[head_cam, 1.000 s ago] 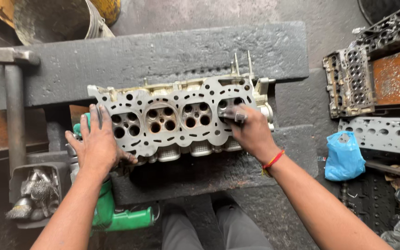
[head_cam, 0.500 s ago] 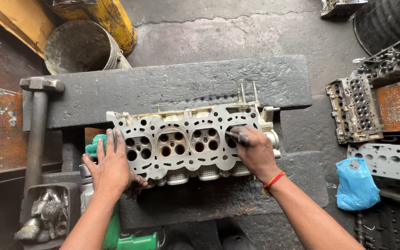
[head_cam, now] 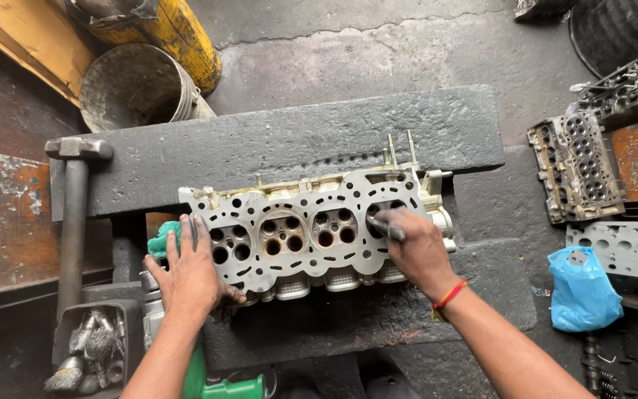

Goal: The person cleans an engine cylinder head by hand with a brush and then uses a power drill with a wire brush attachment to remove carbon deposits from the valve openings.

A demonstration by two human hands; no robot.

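Lying face up on a dark stone slab (head_cam: 275,148), the grey cylinder head (head_cam: 311,229) is steadied at its near end by the left hand (head_cam: 190,273), fingers spread flat, while the right hand (head_cam: 415,247) pinches a small dark tool (head_cam: 387,227) against it.

Left hand (head_cam: 190,277) flat on the near-left end of the cylinder head (head_cam: 304,229), fingers spread. Right hand (head_cam: 415,247) pinches a small grey scraper (head_cam: 387,227) against its face, just beyond the fingertips.
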